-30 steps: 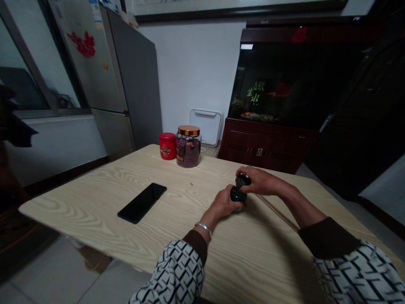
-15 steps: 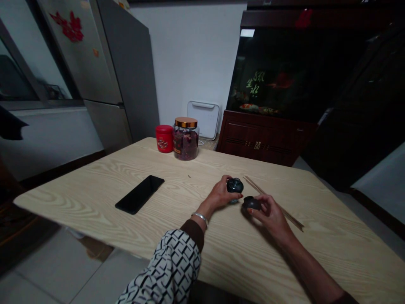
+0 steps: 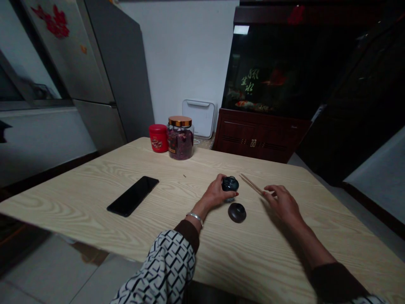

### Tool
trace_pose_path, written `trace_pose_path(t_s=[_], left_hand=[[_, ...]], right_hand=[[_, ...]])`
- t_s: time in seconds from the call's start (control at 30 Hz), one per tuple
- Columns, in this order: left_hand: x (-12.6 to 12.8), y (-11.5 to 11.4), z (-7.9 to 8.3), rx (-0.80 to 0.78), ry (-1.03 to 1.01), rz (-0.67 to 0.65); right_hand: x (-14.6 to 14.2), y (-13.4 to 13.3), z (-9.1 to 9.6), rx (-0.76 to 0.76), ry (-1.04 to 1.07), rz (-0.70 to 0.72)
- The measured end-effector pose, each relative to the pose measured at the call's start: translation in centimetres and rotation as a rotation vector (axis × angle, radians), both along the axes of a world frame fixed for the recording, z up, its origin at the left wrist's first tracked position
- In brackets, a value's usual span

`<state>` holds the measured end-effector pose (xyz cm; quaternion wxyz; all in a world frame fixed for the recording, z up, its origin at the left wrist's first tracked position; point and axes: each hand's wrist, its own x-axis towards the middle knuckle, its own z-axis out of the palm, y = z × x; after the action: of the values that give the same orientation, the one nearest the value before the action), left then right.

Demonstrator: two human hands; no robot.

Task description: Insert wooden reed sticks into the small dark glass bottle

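Note:
My left hand [image 3: 218, 191] is wrapped round a small, dark, glossy glass pot [image 3: 230, 184] that stands on the table. Just in front of it a dark brown round lid [image 3: 237, 213] with a raised centre lies on the wood. On the right, my right hand [image 3: 284, 204] has its thumb and fingertips at a pair of thin wooden chopsticks [image 3: 251, 184]. The far ends of the chopsticks show, pointing toward the back left. Their near ends are hidden under the hand and forearm.
A black phone [image 3: 133, 196] lies on the left of the pale wooden table [image 3: 158, 228]. Toward the back stand a red canister [image 3: 158, 138] and a clear jar [image 3: 180, 141] with a copper lid and dark red contents. Beyond are a fridge [image 3: 126, 67] and a fish tank [image 3: 268, 76].
The dark lid has left my right hand and now lies on the table. My right hand has moved right to the chopsticks. My left hand stays on the pot.

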<state>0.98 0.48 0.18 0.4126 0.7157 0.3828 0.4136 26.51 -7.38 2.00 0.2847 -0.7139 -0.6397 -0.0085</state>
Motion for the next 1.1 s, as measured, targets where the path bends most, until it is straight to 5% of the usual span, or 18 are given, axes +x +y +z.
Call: trace_pose_path(t_s=[0.2, 0.73, 0.9, 1.1], left_hand=[[0.1, -0.1, 0.2, -0.021, 0.002, 0.005], [0.2, 0.0, 0.3, -0.023, -0.011, 0.011], [0.2, 0.0, 0.1, -0.024, -0.029, 0.007], [0.1, 0.0, 0.2, -0.032, -0.011, 0.01]], right_hand=[[2.0, 1.8, -0.6, -0.263, -0.409, -0.105], [-0.4, 3.2, -0.1, -0.195, -0.17, -0.083], [0.1, 3.6, 2.0, -0.036, 0.104, -0.026], [-3.4, 4.8, 8.1, 0.328, 0.895, 0.185]])
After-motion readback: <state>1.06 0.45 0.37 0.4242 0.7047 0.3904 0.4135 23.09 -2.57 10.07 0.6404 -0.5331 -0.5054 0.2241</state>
